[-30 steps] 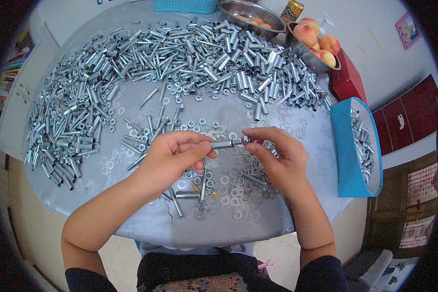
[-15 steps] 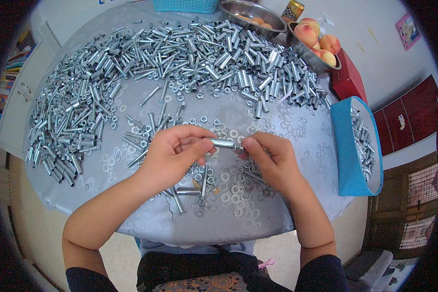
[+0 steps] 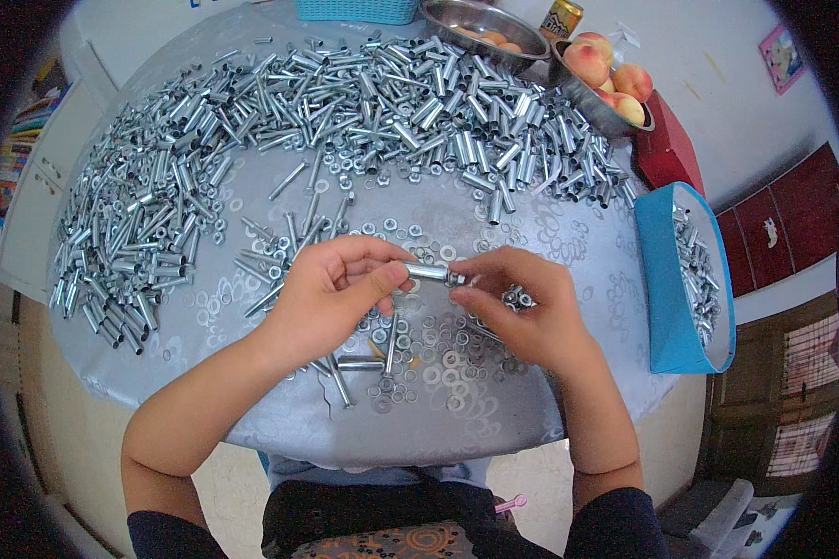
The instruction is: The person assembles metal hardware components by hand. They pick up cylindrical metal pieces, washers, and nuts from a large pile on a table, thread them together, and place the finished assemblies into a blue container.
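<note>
Over the near middle of the table, a shiny metal expansion bolt (image 3: 426, 272) lies level between my hands, a sleeve with a nut at its right end. My left hand (image 3: 340, 284) is closed on its left end, the thumb in front and the fingers curled behind. The thumb and forefinger of my right hand (image 3: 522, 298) sit around the nut (image 3: 456, 278) at the other end. Below and between the hands lie scattered washers (image 3: 452, 359), several nuts and long bolts (image 3: 337, 382), plus a loose sleeve (image 3: 360, 364).
A heap of bolts and sleeves (image 3: 345, 102) arcs over the table's far and left side. At the right stands a blue bin (image 3: 664, 307) of metal parts. Behind are a bowl of peaches (image 3: 606, 121), a bowl of eggs (image 3: 438, 20), a can (image 3: 561, 19) and a red box (image 3: 667, 149).
My right thumb and forefinger have spread from a tight pinch and shifted around the nut, showing more of it. My left hand and the bolt have hardly moved.
</note>
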`<state>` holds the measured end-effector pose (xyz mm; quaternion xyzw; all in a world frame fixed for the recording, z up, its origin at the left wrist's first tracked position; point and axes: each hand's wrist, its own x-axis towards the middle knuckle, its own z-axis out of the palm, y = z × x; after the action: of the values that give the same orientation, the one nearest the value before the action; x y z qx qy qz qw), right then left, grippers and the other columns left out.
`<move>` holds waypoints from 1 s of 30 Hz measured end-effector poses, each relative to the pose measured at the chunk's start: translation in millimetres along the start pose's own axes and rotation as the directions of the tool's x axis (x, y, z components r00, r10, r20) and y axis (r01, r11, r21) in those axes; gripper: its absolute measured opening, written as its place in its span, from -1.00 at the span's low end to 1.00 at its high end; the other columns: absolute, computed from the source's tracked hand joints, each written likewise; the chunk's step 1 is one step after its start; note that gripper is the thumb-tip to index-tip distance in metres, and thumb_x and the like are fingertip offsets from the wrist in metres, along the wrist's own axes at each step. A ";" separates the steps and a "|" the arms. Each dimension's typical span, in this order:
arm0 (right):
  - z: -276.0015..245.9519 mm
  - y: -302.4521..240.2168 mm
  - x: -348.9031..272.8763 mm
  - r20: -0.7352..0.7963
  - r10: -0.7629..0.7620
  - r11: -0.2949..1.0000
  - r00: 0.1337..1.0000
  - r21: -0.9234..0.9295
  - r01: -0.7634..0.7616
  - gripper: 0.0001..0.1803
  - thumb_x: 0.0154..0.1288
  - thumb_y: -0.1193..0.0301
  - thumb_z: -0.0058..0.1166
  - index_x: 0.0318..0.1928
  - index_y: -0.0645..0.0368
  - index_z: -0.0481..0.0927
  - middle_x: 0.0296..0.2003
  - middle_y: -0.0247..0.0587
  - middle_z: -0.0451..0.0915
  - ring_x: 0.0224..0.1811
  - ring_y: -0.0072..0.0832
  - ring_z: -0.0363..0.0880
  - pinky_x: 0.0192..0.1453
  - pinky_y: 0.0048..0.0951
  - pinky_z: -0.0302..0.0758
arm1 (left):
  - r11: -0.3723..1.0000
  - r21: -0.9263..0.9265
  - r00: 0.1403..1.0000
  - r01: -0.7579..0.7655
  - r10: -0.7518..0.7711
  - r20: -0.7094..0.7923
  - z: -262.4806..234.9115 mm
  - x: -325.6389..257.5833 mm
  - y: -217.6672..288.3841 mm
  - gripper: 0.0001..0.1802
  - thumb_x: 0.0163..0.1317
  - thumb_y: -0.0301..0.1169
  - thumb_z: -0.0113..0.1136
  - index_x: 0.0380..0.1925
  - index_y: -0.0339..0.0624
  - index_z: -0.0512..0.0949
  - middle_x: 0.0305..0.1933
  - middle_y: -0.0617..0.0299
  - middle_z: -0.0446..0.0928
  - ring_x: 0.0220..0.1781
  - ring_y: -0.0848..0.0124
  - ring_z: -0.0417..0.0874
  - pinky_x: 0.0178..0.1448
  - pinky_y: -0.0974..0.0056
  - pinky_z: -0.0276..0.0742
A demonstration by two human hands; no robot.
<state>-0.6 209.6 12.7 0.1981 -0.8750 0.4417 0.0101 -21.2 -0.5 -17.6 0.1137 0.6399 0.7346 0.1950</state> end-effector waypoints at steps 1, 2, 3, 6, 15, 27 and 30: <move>-1.2 0.2 -0.6 0.037 0.000 0.998 0.999 -0.056 0.003 -0.73 0.03 0.40 0.19 -0.22 0.18 0.53 -0.41 -0.25 0.54 -0.52 -0.51 0.50 -0.44 -0.54 0.43 | 1.000 0.009 1.000 0.005 -0.005 -0.002 -0.1 -0.5 -0.4 -0.76 0.18 -0.45 0.06 -0.18 -0.38 0.46 -0.36 0.18 0.54 -0.45 0.58 0.48 -0.34 0.53 0.40; -0.6 -1.2 -0.2 -0.007 0.007 0.999 1.000 -0.046 -0.007 -0.74 0.02 0.38 0.20 -0.25 0.18 0.53 -0.44 -0.24 0.54 -0.53 -0.51 0.50 -0.45 -0.54 0.43 | 1.000 0.000 1.000 0.004 -0.004 0.003 0.5 -0.7 -0.9 -0.76 0.18 -0.46 0.06 -0.18 -0.38 0.46 -0.37 0.19 0.54 -0.45 0.58 0.48 -0.34 0.53 0.40; 0.4 -3.8 0.6 -0.050 0.015 0.999 0.999 -0.036 -0.017 -0.75 0.02 0.36 0.20 -0.28 0.19 0.54 -0.46 -0.23 0.53 -0.54 -0.50 0.50 -0.46 -0.53 0.42 | 1.000 -0.009 1.000 0.003 -0.003 0.008 1.7 -0.7 -1.2 -0.77 0.18 -0.46 0.06 -0.18 -0.38 0.46 -0.37 0.19 0.54 -0.45 0.59 0.48 -0.34 0.53 0.40; -2.6 -1.7 1.1 -0.037 -0.016 0.997 0.999 -0.078 0.013 -0.77 0.01 0.33 0.21 -0.36 0.20 0.54 -0.52 -0.21 0.52 -0.56 -0.47 0.50 -0.49 -0.50 0.42 | 1.000 0.013 1.000 -0.011 0.011 0.021 2.1 -1.4 -0.2 -0.77 0.17 -0.45 0.07 -0.20 -0.34 0.48 -0.39 0.19 0.54 -0.47 0.57 0.49 -0.36 0.50 0.42; -0.3 2.8 0.6 0.057 -0.051 0.991 0.997 -0.120 0.058 -0.80 0.06 0.34 0.16 -0.37 0.20 0.53 -0.51 -0.19 0.51 -0.55 -0.37 0.50 -0.48 -0.43 0.40 | 0.999 0.032 1.000 -0.021 0.021 0.022 5.7 -4.0 1.9 -0.78 0.16 -0.44 0.08 -0.22 -0.32 0.49 -0.43 0.24 0.53 -0.50 0.59 0.48 -0.39 0.50 0.40; -3.3 1.0 0.8 0.180 -0.015 0.999 0.984 -0.033 0.021 -0.73 0.10 0.36 0.12 -0.22 0.24 0.45 -0.44 -0.10 0.49 -0.46 -0.26 0.51 -0.33 -0.38 0.42 | 0.999 0.045 0.999 -0.006 0.004 0.041 6.2 -5.7 1.4 -0.79 0.15 -0.47 0.08 -0.21 -0.30 0.49 -0.42 0.22 0.54 -0.50 0.59 0.48 -0.40 0.50 0.39; 3.2 -3.6 1.9 0.043 -0.051 0.998 0.998 0.045 0.049 -0.69 0.09 0.35 0.12 -0.18 0.24 0.45 -0.41 -0.08 0.50 -0.44 -0.23 0.52 -0.32 -0.37 0.44 | 0.998 0.060 0.999 0.021 -0.023 0.040 8.7 -6.0 2.2 -0.79 0.15 -0.47 0.07 -0.21 -0.31 0.49 -0.42 0.22 0.54 -0.50 0.59 0.48 -0.40 0.51 0.39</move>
<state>-0.6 204.6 13.9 0.2296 -0.8599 0.4558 -0.0025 -12.5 4.5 -13.6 0.1272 0.6587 0.7105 0.2125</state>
